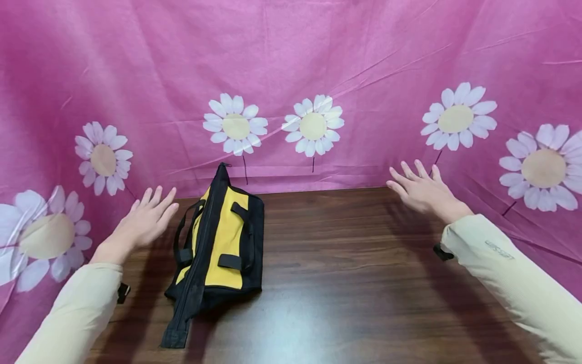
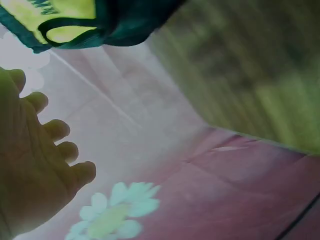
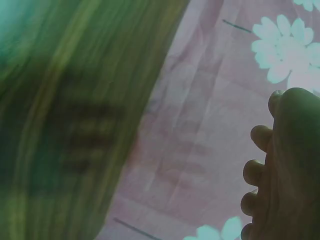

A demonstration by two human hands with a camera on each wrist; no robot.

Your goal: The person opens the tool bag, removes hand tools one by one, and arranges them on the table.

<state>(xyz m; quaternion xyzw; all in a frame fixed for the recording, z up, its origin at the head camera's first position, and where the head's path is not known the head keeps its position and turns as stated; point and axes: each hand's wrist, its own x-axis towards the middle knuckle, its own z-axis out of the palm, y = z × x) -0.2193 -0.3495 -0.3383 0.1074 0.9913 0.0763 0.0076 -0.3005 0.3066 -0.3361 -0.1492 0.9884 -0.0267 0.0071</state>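
Observation:
A black and yellow zippered bag (image 1: 223, 237) with black handles rests on the wooden table, left of the middle. Its dark zipper strip runs lengthwise and ends in a flap toward the near edge. My left hand (image 1: 144, 217) hovers just left of the bag, fingers extended, touching nothing. In the left wrist view the bag (image 2: 75, 25) shows at the top, apart from the fingers. Far to the right, my right hand (image 1: 420, 192) is held above the table near its back edge, fingers spread and holding nothing. The right wrist view shows that hand (image 3: 295, 165) from the palm side.
A pink cloth (image 1: 364, 60) printed with white daisies hangs behind the table and along both sides. The brown wooden table top (image 1: 336, 253) stretches from the bag toward the right hand, with a light reflection near the front.

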